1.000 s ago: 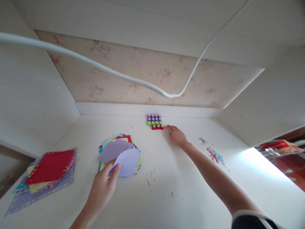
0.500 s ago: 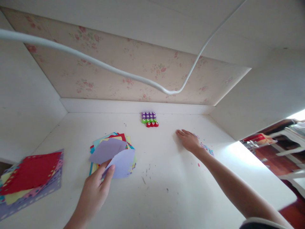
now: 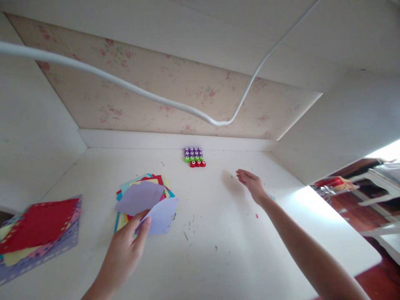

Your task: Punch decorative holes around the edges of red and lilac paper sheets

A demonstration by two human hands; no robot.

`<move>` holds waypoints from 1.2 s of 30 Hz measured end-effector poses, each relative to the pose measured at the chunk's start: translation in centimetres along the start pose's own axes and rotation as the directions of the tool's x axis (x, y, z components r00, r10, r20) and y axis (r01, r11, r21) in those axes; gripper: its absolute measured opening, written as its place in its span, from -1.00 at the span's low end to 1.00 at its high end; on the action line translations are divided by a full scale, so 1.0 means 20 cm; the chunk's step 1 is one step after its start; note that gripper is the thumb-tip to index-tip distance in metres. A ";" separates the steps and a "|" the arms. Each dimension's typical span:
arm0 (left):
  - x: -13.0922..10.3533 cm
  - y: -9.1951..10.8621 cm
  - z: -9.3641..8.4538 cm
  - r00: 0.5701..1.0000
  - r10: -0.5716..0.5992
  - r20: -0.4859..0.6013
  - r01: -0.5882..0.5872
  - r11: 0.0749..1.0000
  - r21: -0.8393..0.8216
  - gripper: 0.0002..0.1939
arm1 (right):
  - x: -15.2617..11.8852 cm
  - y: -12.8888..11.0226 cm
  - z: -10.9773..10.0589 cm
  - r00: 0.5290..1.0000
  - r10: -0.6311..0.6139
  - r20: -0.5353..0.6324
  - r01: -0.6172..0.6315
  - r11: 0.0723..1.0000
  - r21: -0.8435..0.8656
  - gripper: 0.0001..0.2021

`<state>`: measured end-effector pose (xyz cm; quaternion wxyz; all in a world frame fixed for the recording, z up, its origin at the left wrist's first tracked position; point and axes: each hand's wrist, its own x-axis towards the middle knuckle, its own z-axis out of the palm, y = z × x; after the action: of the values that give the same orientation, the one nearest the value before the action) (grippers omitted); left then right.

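My left hand (image 3: 133, 237) pinches a sheet of lilac paper (image 3: 162, 214) between thumb and fingers. The sheet is bent, above a loose stack of coloured papers (image 3: 125, 186) in blue, red and yellow. My right hand (image 3: 251, 183) hovers over the white table (image 3: 218, 266), its fingers stretched out and close together, with nothing seen in it. Small purple, green and red punches (image 3: 198, 164) stand in rows at the back of the table, to the left of my right hand.
Another pile of papers, with a red sheet (image 3: 43, 223) on top, lies at the left. Paper scraps (image 3: 186, 236) dot the table. A white cable (image 3: 140, 91) crosses the upper view. Shelves with a red box (image 3: 336, 183) stand beyond the right edge.
My right hand has lifted off the table and its shadow now falls apart from it. The scraps near its wrist are mostly out of sight. My left hand keeps the lilac sheet, nearly unmoved.
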<state>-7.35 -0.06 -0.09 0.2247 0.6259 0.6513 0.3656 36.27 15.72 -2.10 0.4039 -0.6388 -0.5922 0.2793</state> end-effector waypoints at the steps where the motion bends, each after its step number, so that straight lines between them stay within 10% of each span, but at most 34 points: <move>1: 0.00 0.00 0.00 1.000 0.001 0.002 -0.001 1.000 0.001 -0.55 | 0.01 -0.03 0.07 0.997 0.042 0.064 -0.053 0.980 0.190 -0.64; 6: 0.01 -0.01 0.00 1.000 0.002 -0.009 -0.002 1.000 0.005 -0.55 | 0.10 -0.05 0.24 0.971 0.178 0.156 -0.233 0.846 0.479 -0.71; 15: 0.01 -0.02 0.00 1.000 0.000 -0.006 0.000 1.000 0.008 -0.57 | 0.15 0.03 -0.13 0.971 0.234 -0.053 -0.191 0.888 0.419 -0.69; 19: 0.02 -0.01 0.01 1.000 0.011 -0.028 -0.011 1.000 0.024 -0.56 | -0.17 -0.08 -0.25 0.952 0.137 0.273 -0.245 0.878 0.411 -0.58; 25: 0.00 -0.02 0.03 0.999 0.023 -0.025 -0.021 0.998 0.059 -0.58 | -0.57 -0.10 -0.36 0.688 0.168 0.706 -0.499 0.816 0.292 -0.53; 32: 0.01 -0.02 0.04 1.000 0.012 -0.019 -0.011 1.000 0.025 -0.56 | -0.36 0.14 -0.48 0.920 0.265 0.289 -0.379 0.789 0.483 -0.69; 36: 0.01 -0.01 0.02 0.999 -0.046 0.004 0.047 0.998 -0.051 -0.56 | -0.22 0.04 -0.37 0.976 0.191 0.109 -0.220 0.838 0.499 -0.73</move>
<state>-7.18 0.23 -0.51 0.2500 0.6051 0.6558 0.3760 42.23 10.05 0.42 0.5093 -0.5613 -0.4367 0.4846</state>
